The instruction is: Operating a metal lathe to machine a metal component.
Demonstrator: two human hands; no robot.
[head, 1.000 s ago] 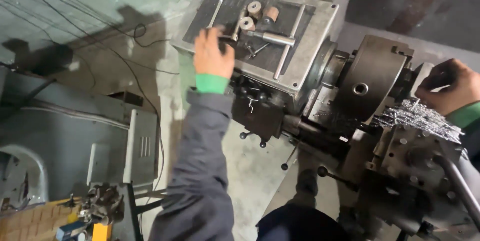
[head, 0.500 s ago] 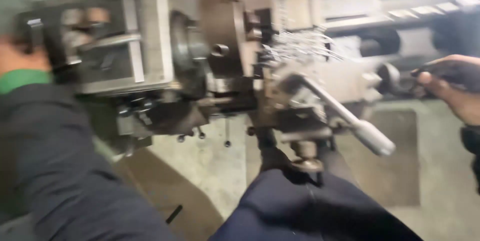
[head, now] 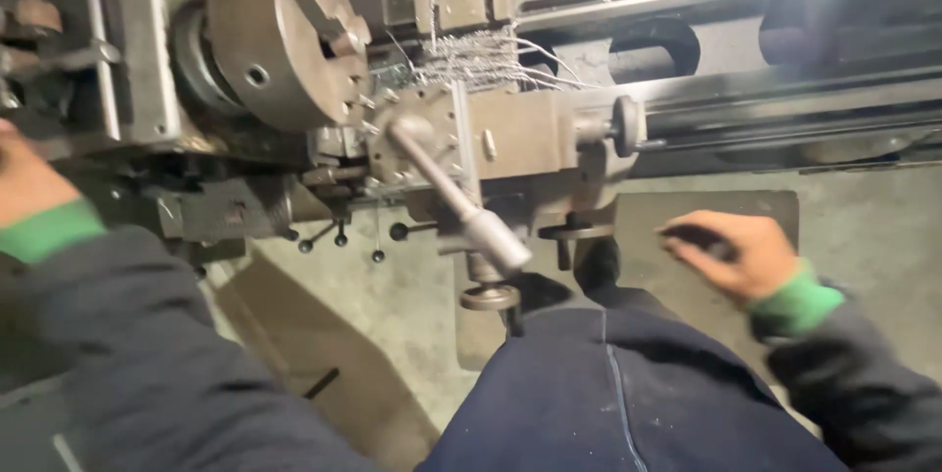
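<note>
I look down on a metal lathe. My left hand (head: pixel 27 181) is at the frame's left edge against the headstock (head: pixel 128 60); its fingers are cut off from view. My right hand (head: pixel 731 254) hovers low at the right, above the floor and beside my knee, with its fingers curled on a small dark object (head: pixel 692 235). Between the hands are the round chuck (head: pixel 275 40) and the carriage (head: pixel 510 133). A long steel lever (head: pixel 461 202) slants off the carriage toward me.
Tangled metal swarf (head: pixel 471 55) lies on top of the carriage. A small handwheel (head: pixel 491 297) and several knobbed levers (head: pixel 339 234) stick out below. The lathe bed (head: pixel 785 89) runs to the right. My dark-trousered leg (head: pixel 628 393) fills the lower middle over a concrete floor (head: pixel 392 305).
The view has swung right from the headstock to the carriage. My right hand has dropped from the machine's right side to beside my knee. My left hand stays at the headstock.
</note>
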